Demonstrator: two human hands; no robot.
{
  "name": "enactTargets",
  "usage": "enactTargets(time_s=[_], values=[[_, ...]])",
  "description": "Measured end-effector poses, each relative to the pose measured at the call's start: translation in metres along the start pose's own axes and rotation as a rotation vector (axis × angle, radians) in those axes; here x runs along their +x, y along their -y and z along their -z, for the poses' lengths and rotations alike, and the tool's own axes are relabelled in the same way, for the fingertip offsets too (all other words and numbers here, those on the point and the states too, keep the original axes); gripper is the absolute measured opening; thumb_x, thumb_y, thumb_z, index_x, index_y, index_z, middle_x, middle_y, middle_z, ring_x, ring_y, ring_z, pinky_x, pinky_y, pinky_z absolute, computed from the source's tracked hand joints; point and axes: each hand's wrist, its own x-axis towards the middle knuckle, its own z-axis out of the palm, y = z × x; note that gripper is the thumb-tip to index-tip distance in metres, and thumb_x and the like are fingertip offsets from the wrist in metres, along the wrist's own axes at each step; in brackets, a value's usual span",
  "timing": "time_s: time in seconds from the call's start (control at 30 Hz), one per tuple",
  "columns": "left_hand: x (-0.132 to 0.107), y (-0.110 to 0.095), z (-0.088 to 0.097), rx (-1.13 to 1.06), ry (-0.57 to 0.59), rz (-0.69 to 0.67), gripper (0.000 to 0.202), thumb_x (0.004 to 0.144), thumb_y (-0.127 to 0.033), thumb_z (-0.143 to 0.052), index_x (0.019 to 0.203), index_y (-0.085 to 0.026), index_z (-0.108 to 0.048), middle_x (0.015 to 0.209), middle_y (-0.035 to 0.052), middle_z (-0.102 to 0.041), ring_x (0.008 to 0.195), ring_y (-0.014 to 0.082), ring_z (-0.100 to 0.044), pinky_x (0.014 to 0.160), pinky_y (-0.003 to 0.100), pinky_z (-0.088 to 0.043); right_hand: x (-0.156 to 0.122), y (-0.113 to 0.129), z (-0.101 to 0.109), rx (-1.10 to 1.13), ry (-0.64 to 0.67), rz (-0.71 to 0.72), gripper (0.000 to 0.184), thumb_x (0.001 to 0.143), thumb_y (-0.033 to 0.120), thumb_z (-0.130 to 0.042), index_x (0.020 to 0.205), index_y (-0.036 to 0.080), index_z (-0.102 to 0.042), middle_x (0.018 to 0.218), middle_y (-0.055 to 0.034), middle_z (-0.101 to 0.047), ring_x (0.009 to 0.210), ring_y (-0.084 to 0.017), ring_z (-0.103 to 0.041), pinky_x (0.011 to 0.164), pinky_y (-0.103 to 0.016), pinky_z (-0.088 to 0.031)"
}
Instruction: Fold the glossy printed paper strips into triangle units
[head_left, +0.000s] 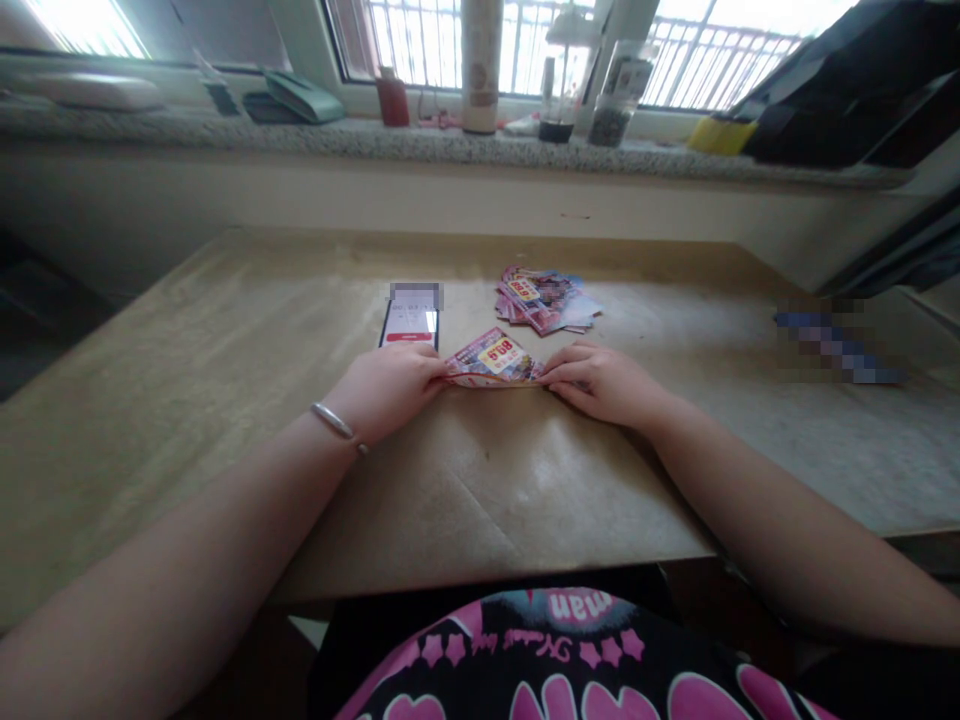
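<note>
Windows [431, 45] face a tan tabletop [465, 530], left hand [394, 387] and right hand [606, 382] pinching printed paper [495, 362].

My left fingers [433, 368] hide the lower end of the phone [410, 318]; pixelation obscures the blue object [838, 348], frame right.

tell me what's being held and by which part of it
A colourful printed sheet: the left hand pinches its left end, the right hand its right end.

On the speckled windowsill [345, 140], a red bottle [392, 98] stands left of a tall pale cylinder [480, 65].
</note>
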Motion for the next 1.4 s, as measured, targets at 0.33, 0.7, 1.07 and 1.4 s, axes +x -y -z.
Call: enactTargets(time_s=[0.33, 0.7, 1.07, 1.4], values=[[0.003, -0.008, 0.001, -0.002, -0.012, 0.227, 0.034, 0.094, -0.041, -0.04, 0.085, -0.018, -0.063, 0.096, 0.0062, -0.068, 0.084, 0.0196, -0.062, 0.063, 0.027, -0.042, 0.011, 0.001, -0.012, -0.001, -0.009, -0.298, 0.023, 0.091, 0.026, -0.046, 0.076, 0.017, -0.062, 0.08, -0.0085, -0.064, 0.081, -0.021, -0.057, 0.076, -0.032, -0.042], [0.011, -0.018, -0.012, 0.034, -0.126, 0.316, 0.036, 0.094, -0.047, -0.04, 0.09, -0.018, -0.06, 0.096, 0.0077, -0.067, 0.086, 0.0229, -0.064, 0.063, 0.03, -0.043, 0.02, 0.012, -0.016, -0.017, -0.035, -0.576, 0.029, 0.08, 0.049, -0.062, 0.076, 0.021, -0.055, 0.076, -0.0024, -0.062, 0.067, -0.016, -0.051, 0.056, -0.027, -0.03], [0.005, -0.019, -0.005, 0.038, -0.077, 0.338, 0.026, 0.093, -0.04, -0.043, 0.092, -0.019, -0.058, 0.098, 0.0079, -0.068, 0.086, 0.0227, -0.064, 0.058, 0.028, -0.041, 0.017, 0.008, -0.016, 0.068, -0.046, -0.601, 0.025, 0.076, 0.045, -0.066, 0.079, 0.021, -0.06, 0.071, -0.0005, -0.062, 0.062, -0.014, -0.05, 0.053, -0.026, -0.032], [0.002, -0.015, 0.0, -0.036, -0.044, 0.366, 0.024, 0.092, -0.037, -0.044, 0.1, -0.02, -0.058, 0.095, 0.006, -0.069, 0.084, 0.0227, -0.066, 0.058, 0.028, -0.041, 0.007, -0.004, -0.014, 0.277, -0.059, -0.506, 0.015, 0.078, 0.034, -0.062, 0.082, 0.019, -0.064, 0.066, 0.001, -0.058, 0.056, -0.011, -0.046, 0.052, -0.025, -0.034]])
